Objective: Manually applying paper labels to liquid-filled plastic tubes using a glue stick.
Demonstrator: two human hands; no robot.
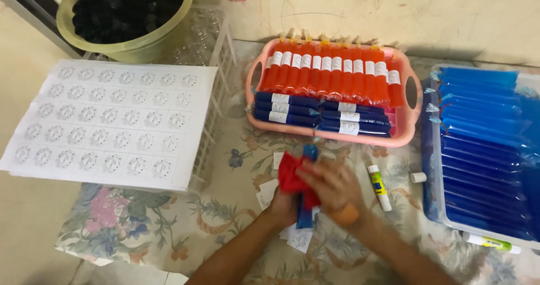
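Observation:
My left hand [283,205] grips a long blue ice pop tube [306,217] that stands nearly upright over the floral cloth. My right hand [332,185] presses a red cloth [292,175] around the tube's upper part; both hands are blurred. Small white paper labels [299,239] lie under and beside the hands. A pink tray [409,133] just beyond holds a row of red tubes [329,77] and stacked dark blue tubes [315,116], each with a white label.
A clear bin [436,206] of unlabelled blue tubes stands at right. An uncapped glue stick [379,187] and its cap [418,177] lie right of my hands; another glue stick [492,243] is lower right. A label sheet [109,125] covers a white crate [216,116] at left, behind it a green basin [169,35].

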